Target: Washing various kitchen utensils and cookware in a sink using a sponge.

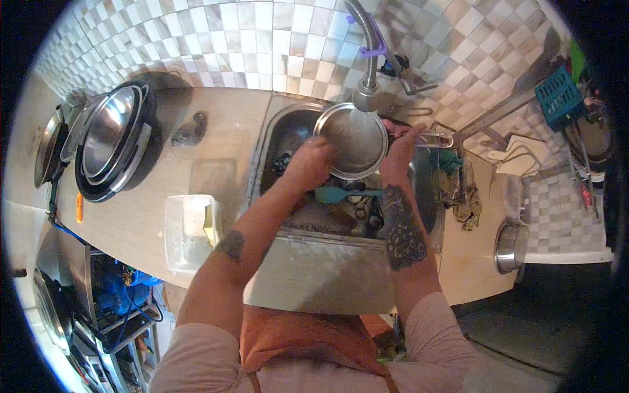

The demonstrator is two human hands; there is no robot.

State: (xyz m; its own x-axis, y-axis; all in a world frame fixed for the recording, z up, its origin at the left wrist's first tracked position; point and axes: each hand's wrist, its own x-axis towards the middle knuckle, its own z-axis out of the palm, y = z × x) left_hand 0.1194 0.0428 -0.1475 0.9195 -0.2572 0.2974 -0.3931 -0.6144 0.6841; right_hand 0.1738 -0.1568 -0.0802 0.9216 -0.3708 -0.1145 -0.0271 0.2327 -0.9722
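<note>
A round metal saucepan point(361, 142) is tipped over the sink point(260, 182), beneath the flexible faucet point(367, 93), and water runs into it. My right hand point(399, 147) grips it on the right side, where its handle point(435, 139) sticks out. At the left rim is my left hand point(310, 163), fingers curled and slightly blurred; whether it holds the rim or something small is hidden. Under the pan, a teal spatula point(339, 194) lies in the sink among several other utensils point(361, 212).
Left on the counter stand nested metal bowls point(110, 132), a scouring pad point(190, 129), an orange-handled object point(79, 207) and a plastic container point(189, 255) with a yellow sponge point(209, 223). To the right are a crumpled cloth point(467, 209), a metal bowl point(511, 248) and a teal slotted basket point(560, 98).
</note>
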